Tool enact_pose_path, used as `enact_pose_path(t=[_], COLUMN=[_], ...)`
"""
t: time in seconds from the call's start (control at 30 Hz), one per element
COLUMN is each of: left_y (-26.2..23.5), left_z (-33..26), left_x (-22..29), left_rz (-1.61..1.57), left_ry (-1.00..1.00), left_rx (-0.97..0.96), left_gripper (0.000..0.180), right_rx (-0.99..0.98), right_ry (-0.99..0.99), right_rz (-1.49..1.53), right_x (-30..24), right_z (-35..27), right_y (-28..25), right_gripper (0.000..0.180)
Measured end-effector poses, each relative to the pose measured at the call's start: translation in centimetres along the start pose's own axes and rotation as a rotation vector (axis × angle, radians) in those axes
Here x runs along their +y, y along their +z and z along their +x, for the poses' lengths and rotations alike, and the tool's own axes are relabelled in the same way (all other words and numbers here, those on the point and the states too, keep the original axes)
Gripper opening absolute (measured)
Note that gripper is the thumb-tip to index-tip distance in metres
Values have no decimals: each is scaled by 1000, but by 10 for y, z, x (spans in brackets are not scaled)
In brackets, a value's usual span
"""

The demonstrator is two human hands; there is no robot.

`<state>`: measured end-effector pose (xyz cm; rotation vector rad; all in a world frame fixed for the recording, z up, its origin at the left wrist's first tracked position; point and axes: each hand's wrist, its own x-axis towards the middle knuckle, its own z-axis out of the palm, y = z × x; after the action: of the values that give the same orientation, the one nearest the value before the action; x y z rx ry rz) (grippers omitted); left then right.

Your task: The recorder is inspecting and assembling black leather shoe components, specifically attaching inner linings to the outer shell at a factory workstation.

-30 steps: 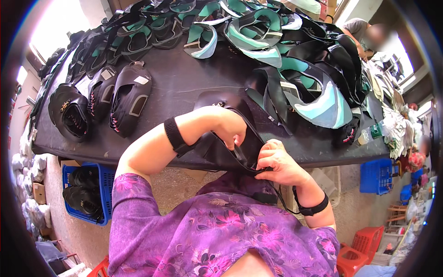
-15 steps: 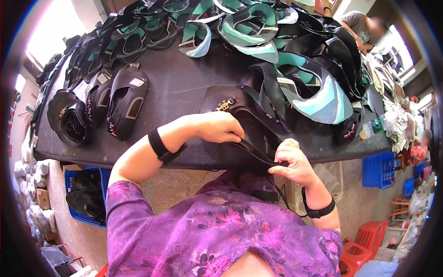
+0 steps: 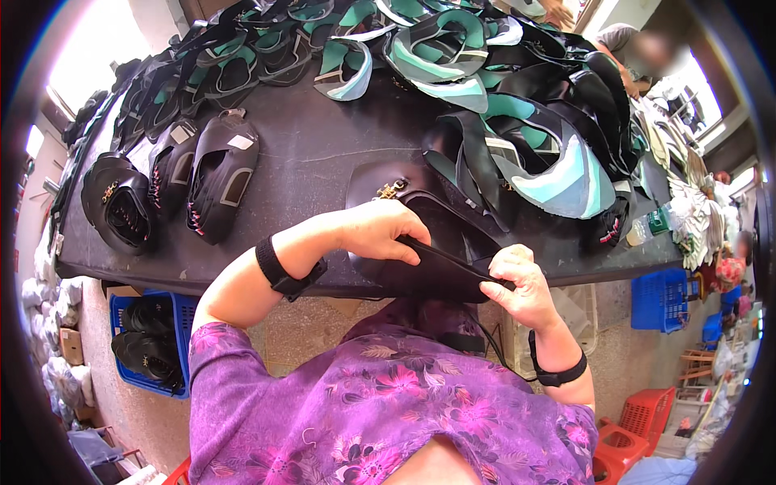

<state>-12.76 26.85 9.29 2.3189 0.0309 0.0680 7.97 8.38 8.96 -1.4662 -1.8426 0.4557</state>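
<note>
A black shoe upper (image 3: 424, 273) with a gold-coloured ornament (image 3: 393, 189) lies at the table's near edge. My left hand (image 3: 382, 230) pinches the rim of its opening between thumb and fingers. At the other end of that rim my right hand (image 3: 520, 283) is closed on the edge, so the strip between the hands runs straight and slanting. Right behind it sit more black uppers with pale blue and green linings (image 3: 566, 174). Black straps circle both my wrists.
Three finished-looking black uppers (image 3: 222, 174) stand at the table's left. A heap of uppers (image 3: 267, 52) covers the back. Below are a blue crate (image 3: 149, 343) holding black uppers, another blue crate (image 3: 659, 299) and a red plastic stool (image 3: 634, 428). Another person (image 3: 618, 40) works far right.
My left hand has turned slightly, its fingers now over the rim. My right hand has moved a little right, and the edge between them is straighter.
</note>
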Motion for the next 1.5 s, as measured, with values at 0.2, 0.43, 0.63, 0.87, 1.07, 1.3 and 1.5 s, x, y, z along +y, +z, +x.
enact_pose_path(t=[0.2, 0.43, 0.63, 0.87, 1.07, 1.3, 1.5], left_y=[4, 2, 8, 21, 59, 53, 52], left_z=[7, 3, 12, -18, -22, -17, -23], left_x=[20, 24, 42, 25, 12, 10, 2], left_rz=[147, 341, 450, 207, -1629, -1510, -1350], left_ry=[165, -57, 92, -189, -168, -27, -17], left_rx=[96, 15, 106, 1077, 671, 802, 831], left_gripper=[20, 31, 35, 71, 41, 35, 32], right_rx=[-292, -402, -329, -215, -81, -62, -157], right_ry=[-83, 151, 62, 262, 160, 18, 80], right_rz=[-427, 11, 71, 347, 378, 295, 172], right_x=[-25, -14, -17, -11, -23, -22, -26], right_z=[22, 24, 48, 40, 42, 37, 37], right_y=[-2, 7, 26, 38, 50, 55, 58], right_gripper=[22, 21, 18, 14, 12, 14, 16])
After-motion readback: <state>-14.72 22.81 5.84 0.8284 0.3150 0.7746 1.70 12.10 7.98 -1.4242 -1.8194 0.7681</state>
